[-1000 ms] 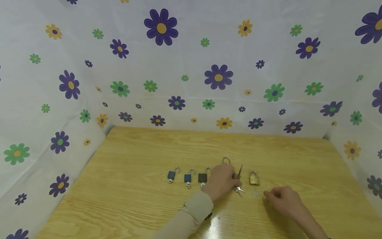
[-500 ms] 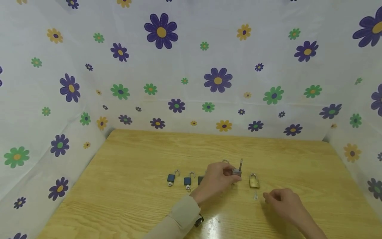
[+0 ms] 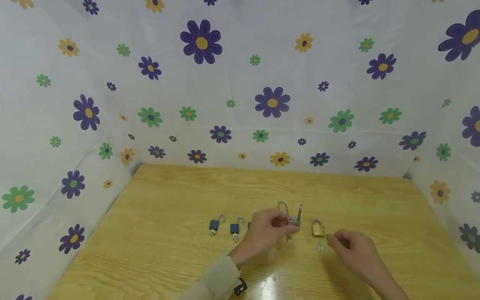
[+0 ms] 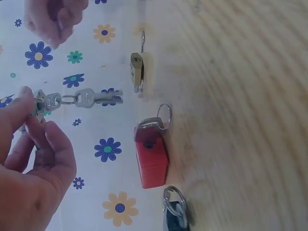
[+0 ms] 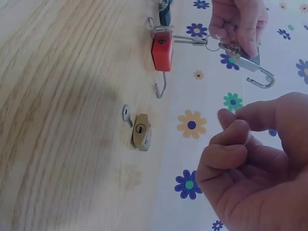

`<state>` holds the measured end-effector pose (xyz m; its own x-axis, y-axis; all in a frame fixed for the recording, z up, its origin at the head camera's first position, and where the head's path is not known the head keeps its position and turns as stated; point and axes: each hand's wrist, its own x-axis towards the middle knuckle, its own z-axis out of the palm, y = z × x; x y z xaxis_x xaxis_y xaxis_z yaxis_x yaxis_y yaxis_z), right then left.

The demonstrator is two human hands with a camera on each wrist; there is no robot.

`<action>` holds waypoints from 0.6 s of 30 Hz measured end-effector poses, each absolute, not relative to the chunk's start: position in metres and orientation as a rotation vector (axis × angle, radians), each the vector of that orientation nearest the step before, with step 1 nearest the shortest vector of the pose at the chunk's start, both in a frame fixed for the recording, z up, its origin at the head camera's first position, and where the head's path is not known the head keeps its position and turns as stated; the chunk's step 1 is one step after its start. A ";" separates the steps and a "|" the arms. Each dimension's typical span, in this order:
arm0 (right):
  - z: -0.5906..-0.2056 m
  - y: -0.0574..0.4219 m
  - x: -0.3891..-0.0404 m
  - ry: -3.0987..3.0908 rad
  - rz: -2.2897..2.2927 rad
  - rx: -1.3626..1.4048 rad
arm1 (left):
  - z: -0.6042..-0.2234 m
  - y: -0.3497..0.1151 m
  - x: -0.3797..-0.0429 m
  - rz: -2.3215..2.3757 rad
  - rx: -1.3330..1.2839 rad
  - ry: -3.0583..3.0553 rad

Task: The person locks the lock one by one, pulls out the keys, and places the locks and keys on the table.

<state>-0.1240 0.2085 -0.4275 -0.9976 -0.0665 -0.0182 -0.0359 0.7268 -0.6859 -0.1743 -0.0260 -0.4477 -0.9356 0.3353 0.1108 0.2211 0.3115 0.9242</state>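
My left hand (image 3: 264,229) holds a grey padlock (image 3: 294,221) by its body, above the table, with its shackle open and upward. A ring of keys (image 4: 85,98) hangs from that padlock, one key in its keyhole. My right hand (image 3: 354,250) hovers at the right, fingers loosely curled, thumb and index close together, nothing seen between them. Nearest to it are a brass padlock (image 3: 318,230) with its shackle closed and a small key (image 3: 320,246) lying before it. A red padlock (image 4: 153,161) with a key in it stands below the left hand.
Two blue padlocks (image 3: 214,225) with open shackles and keys stand at the left of the row. A darker padlock (image 3: 249,225) is mostly hidden behind my left hand. The wooden table (image 3: 168,191) meets a flowered cloth (image 3: 240,79) at its back and sides.
My left hand has taken hold of the grey padlock and lifted it off the table with its keys, moving slightly left. My right hand has barely moved.
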 end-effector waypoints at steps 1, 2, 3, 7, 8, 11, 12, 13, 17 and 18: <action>-0.427 0.207 -0.124 2.898 -1.154 -0.094 | -0.448 -0.027 -0.173 1.711 0.522 2.456; -0.426 0.206 -0.123 2.914 -1.171 -0.106 | -0.449 -0.028 -0.172 1.719 0.523 2.452; -0.425 0.205 -0.123 2.929 -1.190 -0.124 | -0.450 -0.029 -0.172 1.723 0.529 2.451; -0.421 0.196 -0.122 2.992 -1.270 -0.218 | -0.451 -0.032 -0.169 1.746 0.569 2.443; -0.420 0.194 -0.122 2.999 -1.302 -0.254 | -0.452 -0.033 -0.169 1.752 0.572 2.441; -0.417 0.189 -0.124 3.040 -1.354 -0.344 | -0.452 -0.032 -0.167 1.768 0.571 2.434; -0.416 0.188 -0.125 3.050 -1.368 -0.370 | -0.452 -0.031 -0.167 1.775 0.567 2.428; -0.415 0.187 -0.126 3.057 -1.382 -0.393 | -0.452 -0.030 -0.166 1.782 0.571 2.422; -0.414 0.182 -0.128 3.077 -1.400 -0.459 | -0.455 -0.027 -0.164 1.814 0.598 2.385; -0.414 0.180 -0.129 3.076 -1.400 -0.472 | -0.456 -0.026 -0.163 1.819 0.617 2.381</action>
